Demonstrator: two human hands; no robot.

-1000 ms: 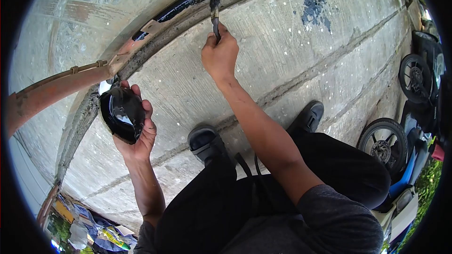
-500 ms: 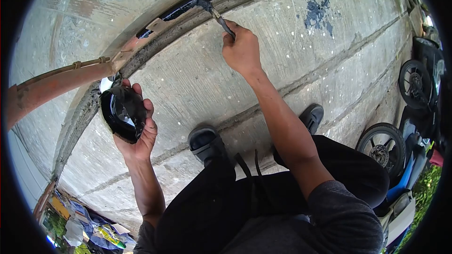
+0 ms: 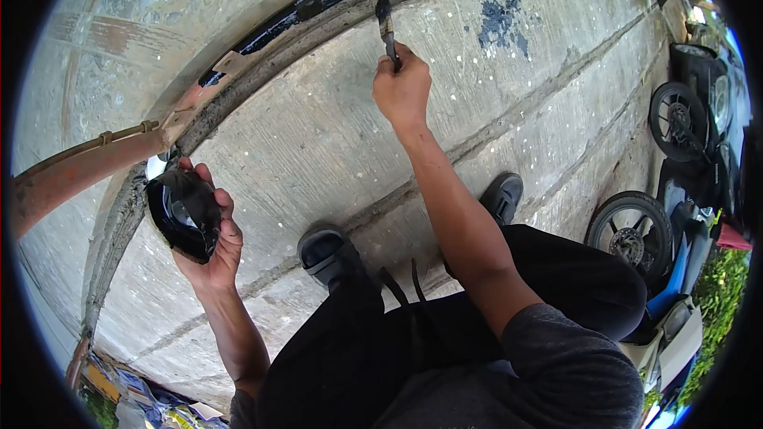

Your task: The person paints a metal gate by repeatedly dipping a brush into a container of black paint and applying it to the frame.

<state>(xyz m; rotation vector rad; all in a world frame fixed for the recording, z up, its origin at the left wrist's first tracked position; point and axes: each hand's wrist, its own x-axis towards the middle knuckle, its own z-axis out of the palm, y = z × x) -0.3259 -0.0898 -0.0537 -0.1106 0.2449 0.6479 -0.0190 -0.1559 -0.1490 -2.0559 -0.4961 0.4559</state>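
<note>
My left hand (image 3: 226,248) is closed around a small container of black paint (image 3: 184,214), its open top facing the camera and dark paint coating the inside. In my right hand (image 3: 403,89) is a paintbrush (image 3: 387,30), gripped by its handle with the fingers wrapped round it. The dark bristles point up toward a long metal rail (image 3: 230,63) that runs along the floor's edge. Wet-looking black paint (image 3: 282,22) covers a stretch of that rail, and a bare reddish-brown part shows farther left. The bristle tip sits just below the rail in this view.
A rusty pipe (image 3: 87,160) slants in from the left and meets the rail. Dark paint stains (image 3: 501,20) mark the concrete floor (image 3: 318,127). Motorbike wheels (image 3: 629,240) stand at the right. Assorted bags and litter (image 3: 159,407) lie at the lower left. My sandalled feet (image 3: 330,254) are below.
The brush has come off the painted rail and shifted right along it, its bristles turning more upright. The whole view has moved slightly. The left hand keeps hold of the container.
</note>
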